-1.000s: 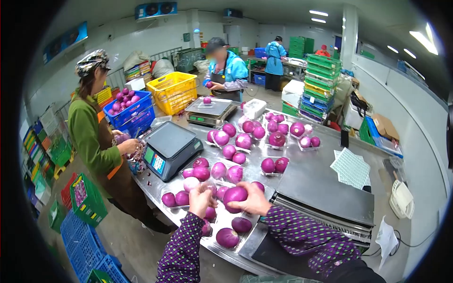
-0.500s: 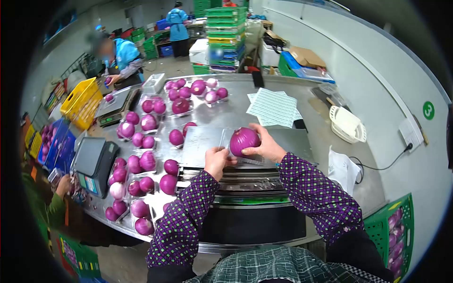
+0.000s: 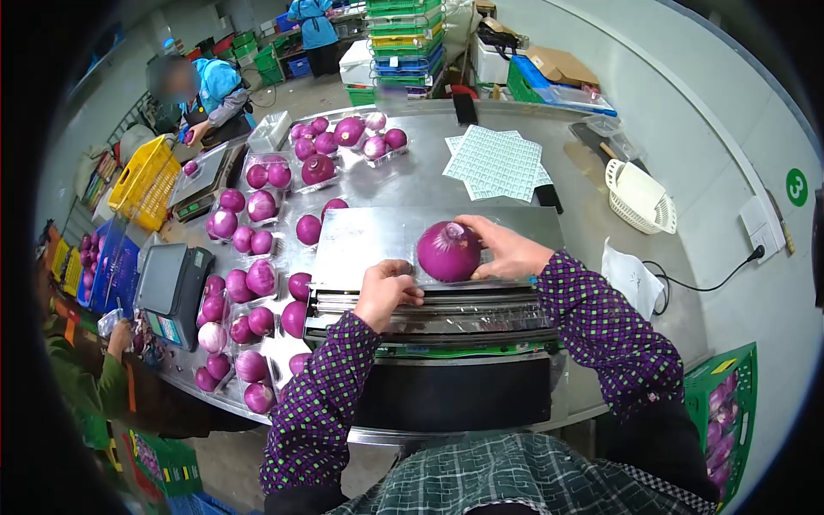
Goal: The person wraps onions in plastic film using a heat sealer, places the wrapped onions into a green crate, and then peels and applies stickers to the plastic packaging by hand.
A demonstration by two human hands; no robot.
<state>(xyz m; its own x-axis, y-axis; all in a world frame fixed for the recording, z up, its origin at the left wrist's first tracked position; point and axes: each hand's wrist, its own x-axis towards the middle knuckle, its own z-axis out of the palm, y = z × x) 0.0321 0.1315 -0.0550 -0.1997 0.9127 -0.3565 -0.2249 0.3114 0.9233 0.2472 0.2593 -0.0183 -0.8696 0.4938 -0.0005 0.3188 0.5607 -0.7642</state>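
Observation:
A large purple onion (image 3: 449, 251) rests at the front of the flat metal plate (image 3: 365, 240) of a film-wrapping machine. My right hand (image 3: 508, 247) grips its right side, thumb low and fingers behind. The onion's root or stem end points up toward me. To its left, my left hand (image 3: 388, 293) is closed, fingers curled in at the plate's front edge. Whatever its fingertips hold is hidden. Just below them, shiny clear film (image 3: 463, 316) lies over the machine's rollers.
Several packs of purple onions (image 3: 262, 206) cover the table's left side beside a scale (image 3: 172, 287). Pale green sheets (image 3: 493, 163) and a white basket (image 3: 639, 199) lie at the back right. A co-worker (image 3: 215, 94) handles an onion at the far left.
The onion has turned so its end faces up more toward me. My left hand has drawn slightly away from it to the left. The whole view has shifted a little.

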